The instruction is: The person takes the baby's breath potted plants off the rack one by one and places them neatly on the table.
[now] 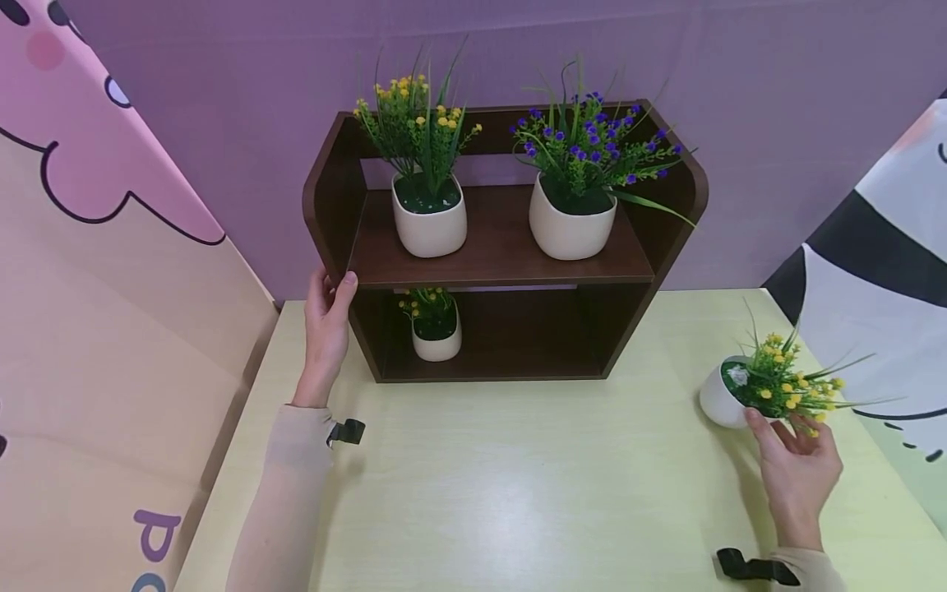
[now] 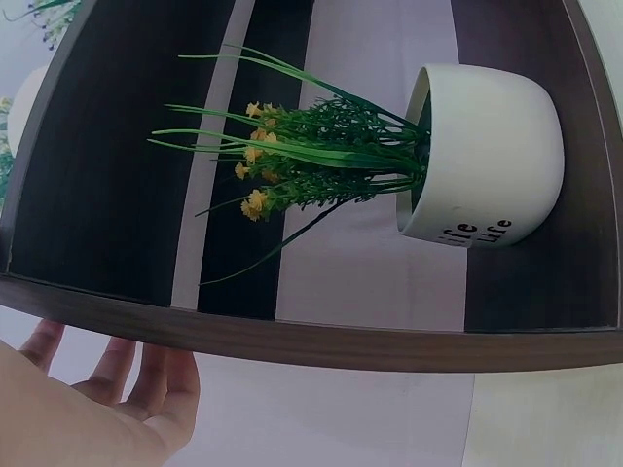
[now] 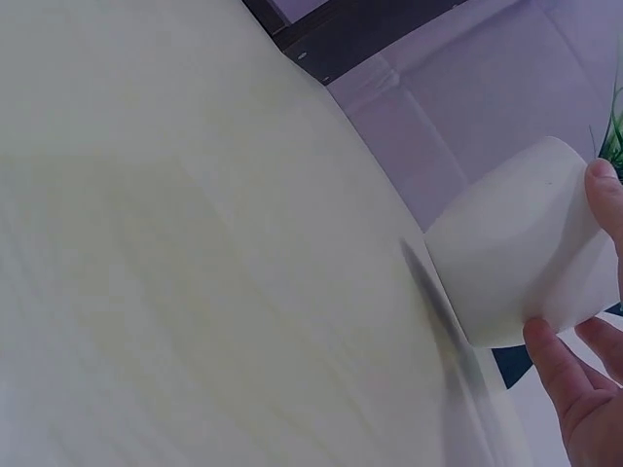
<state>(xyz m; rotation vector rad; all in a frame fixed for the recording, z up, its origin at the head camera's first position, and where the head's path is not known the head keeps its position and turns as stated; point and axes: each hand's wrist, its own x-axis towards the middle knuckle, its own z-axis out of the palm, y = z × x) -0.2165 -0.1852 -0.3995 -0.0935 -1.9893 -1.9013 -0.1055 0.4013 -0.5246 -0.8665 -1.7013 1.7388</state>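
Note:
My left hand (image 1: 325, 333) holds the left side panel of a dark brown two-tier shelf (image 1: 503, 267), thumb at the front edge. In the left wrist view its fingers (image 2: 175, 399) touch the panel's outer face. At the right, my right hand (image 1: 802, 477) grips a white pot (image 1: 721, 399) with yellow flowers (image 1: 792, 382), tilted with its plant leaning right. In the right wrist view, thumb and fingers hold the pot (image 3: 521, 243) near its rim; whether its base touches the table cannot be told.
On the upper tier stand a yellow-flowered pot (image 1: 431, 226) and a purple-flowered pot (image 1: 571, 226). A smaller yellow-flowered pot (image 1: 436, 341) stands at the lower tier's left. The shelf is on a pale table (image 1: 473, 477), before a purple backdrop (image 1: 222, 99).

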